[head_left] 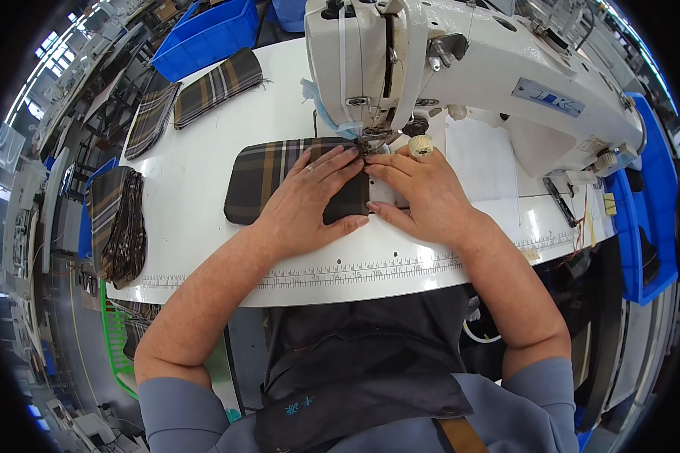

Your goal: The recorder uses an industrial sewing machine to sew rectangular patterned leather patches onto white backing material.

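A dark plaid fabric piece (261,177) with rounded left corners lies flat on the white sewing table (196,234). Its right edge reaches under the needle area of a white sewing machine (476,68). My left hand (310,192) rests on the cloth with fingers stretched out and the thumb apart, pressing near that edge. Just right of the edge is my right hand (423,192), its fingertips touching the cloth beside the presser foot and its thumb spread toward the near side. Both hands lie open and flat. The needle tip is hidden behind the fingers.
Plaid pieces (215,87) lie at the back left, and a thick stack (121,223) sits at the left edge. Blue bins (208,38) stand at the back left and far right. Small scissors-like snips (561,202) lie at right. A printed ruler (355,270) follows the front edge.
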Available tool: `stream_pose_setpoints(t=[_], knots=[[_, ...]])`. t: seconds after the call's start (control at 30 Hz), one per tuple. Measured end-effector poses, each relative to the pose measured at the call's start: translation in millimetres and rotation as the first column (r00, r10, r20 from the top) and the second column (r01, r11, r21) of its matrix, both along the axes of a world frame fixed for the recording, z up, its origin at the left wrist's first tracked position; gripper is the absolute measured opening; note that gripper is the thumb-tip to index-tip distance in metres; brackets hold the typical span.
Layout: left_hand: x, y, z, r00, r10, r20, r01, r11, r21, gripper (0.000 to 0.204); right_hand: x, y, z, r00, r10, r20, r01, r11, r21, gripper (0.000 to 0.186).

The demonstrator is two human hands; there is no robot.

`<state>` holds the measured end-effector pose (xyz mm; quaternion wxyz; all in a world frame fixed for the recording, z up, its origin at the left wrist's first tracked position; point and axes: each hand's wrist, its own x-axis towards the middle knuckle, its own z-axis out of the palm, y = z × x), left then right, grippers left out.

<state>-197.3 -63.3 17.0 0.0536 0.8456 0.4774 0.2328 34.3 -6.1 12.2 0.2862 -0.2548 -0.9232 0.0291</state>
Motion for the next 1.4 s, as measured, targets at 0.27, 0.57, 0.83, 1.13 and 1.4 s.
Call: stream_pose_setpoints(t=[0.27, 0.57, 0.83, 1.13, 1.4], knots=[[-11, 12, 1, 0.931, -0.152, 0.332, 0.228, 0.952, -0.203, 0.020, -2, 1, 2, 0.999, -0.006, 0.043, 0.007, 1.000, -0.017, 0.037], [-21, 51, -1, 0.936, -0.205, 0.287, 0.233, 0.970, -0.066, 0.017, -4, 0, 0, 0.997, -0.040, 0.067, 0.043, 0.998, -0.042, 0.040], [-14, 48, 8, 0.995, -0.101, -0.015, 0.100, 0.994, -0.039, 0.027, -5, -1, -1, 0.997, -0.041, 0.059, 0.042, 0.999, -0.017, 0.040], [8, -5, -9, 0.999, 0.030, 0.024, -0.028, 0.997, -0.070, 0.074, -2, -2, 1, 0.999, -0.029, 0.022, 0.028, 0.999, 0.029, 0.037], [10, -49, -1, 0.998, -0.030, -0.046, 0.026, 0.997, -0.073, 0.085, -1, -3, 1, 1.000, -0.010, 0.027, 0.010, 1.000, 0.024, 0.042]])
